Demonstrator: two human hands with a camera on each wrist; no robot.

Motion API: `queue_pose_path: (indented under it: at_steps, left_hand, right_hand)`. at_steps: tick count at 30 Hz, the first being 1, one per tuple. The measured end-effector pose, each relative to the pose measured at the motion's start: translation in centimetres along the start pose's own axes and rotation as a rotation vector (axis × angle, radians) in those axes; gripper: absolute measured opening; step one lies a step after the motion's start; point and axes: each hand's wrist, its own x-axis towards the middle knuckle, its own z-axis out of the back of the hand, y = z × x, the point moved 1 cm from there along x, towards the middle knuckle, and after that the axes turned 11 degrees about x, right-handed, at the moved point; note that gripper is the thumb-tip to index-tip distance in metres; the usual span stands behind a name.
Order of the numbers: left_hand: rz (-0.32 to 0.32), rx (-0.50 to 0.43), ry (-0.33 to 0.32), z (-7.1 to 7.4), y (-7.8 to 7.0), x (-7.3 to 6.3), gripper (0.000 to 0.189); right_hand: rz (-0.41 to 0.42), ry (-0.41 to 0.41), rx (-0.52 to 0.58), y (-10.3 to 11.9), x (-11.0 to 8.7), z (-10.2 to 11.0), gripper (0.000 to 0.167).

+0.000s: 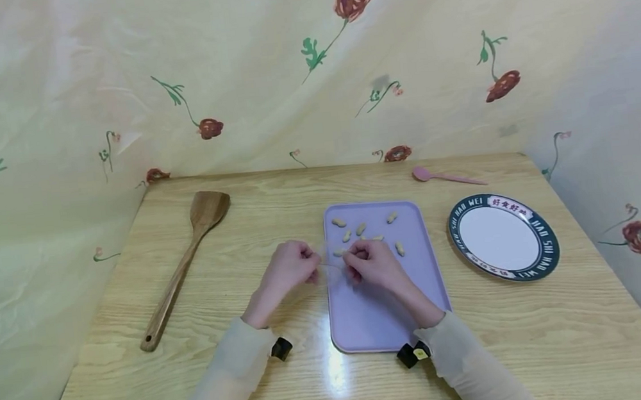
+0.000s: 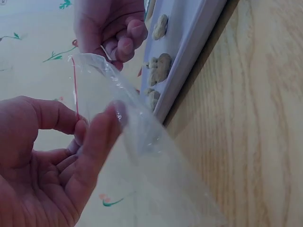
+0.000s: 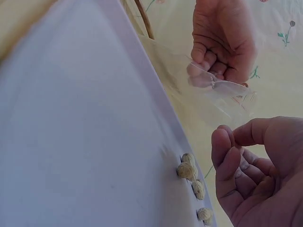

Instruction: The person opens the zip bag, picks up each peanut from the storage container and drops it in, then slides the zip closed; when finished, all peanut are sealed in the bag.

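Note:
A clear zip bag (image 2: 156,156) with a red line along its mouth spans the space between both hands. My left hand (image 1: 294,265) pinches it near the red line, the thumb tip against the film in the left wrist view. Opposite, my right hand (image 1: 369,261) has thumb and index finger pinched together at the bag's other edge, over the tray. Under the right hand lies a lilac tray (image 1: 390,322). Several unshelled peanuts (image 1: 392,217) are scattered over its far half, some partly hidden by the right hand.
To the left lies a wooden spatula (image 1: 187,258). A round plate (image 1: 498,241) with a dark lettered rim is right of the tray, and a pink spoon (image 1: 448,177) lies near the table's back edge. Flowered cloth (image 1: 262,70) hangs behind.

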Motion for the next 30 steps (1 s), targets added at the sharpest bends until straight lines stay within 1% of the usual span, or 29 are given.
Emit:
queue_pose_path:
  at_steps: [2,6,10,13,16,22,26,30]
  left_hand:
    - [-0.004,0.028,0.019,0.3,-0.1,-0.1,0.017]
    - [-0.006,0.093,0.029,1.0,-0.5,-0.4,0.018]
    - [0.012,0.137,0.045,1.6,-1.0,-0.7,0.028]
    - [0.038,0.16,0.063,1.9,-1.2,-0.8,0.035]
    - [0.055,0.193,0.07,2.1,-1.4,-0.8,0.036]
    - [0.045,0.278,0.081,2.4,-1.8,-0.9,0.035]
    - [0.044,0.271,0.105,2.3,-1.8,-0.9,0.038]
    - [0.03,0.237,0.121,2.0,-1.8,-0.8,0.037]
  right_hand:
    - [0.003,-0.007,-0.011,-0.1,0.0,0.1,0.019]
    - [0.015,-0.023,-0.026,0.0,0.0,0.2,0.017]
    - [0.024,-0.028,-0.035,0.2,0.0,0.2,0.016]
    - [0.026,-0.028,-0.042,0.4,-0.1,0.2,0.015]
    - [0.022,-0.03,-0.054,0.4,-0.2,0.1,0.014]
    - [0.034,-0.028,-0.043,0.4,-0.2,0.0,0.013]
    - [0.045,-0.029,-0.02,0.3,-0.1,0.0,0.012]
    - [0.039,-0.034,0.007,0.3,-0.1,0.0,0.012]
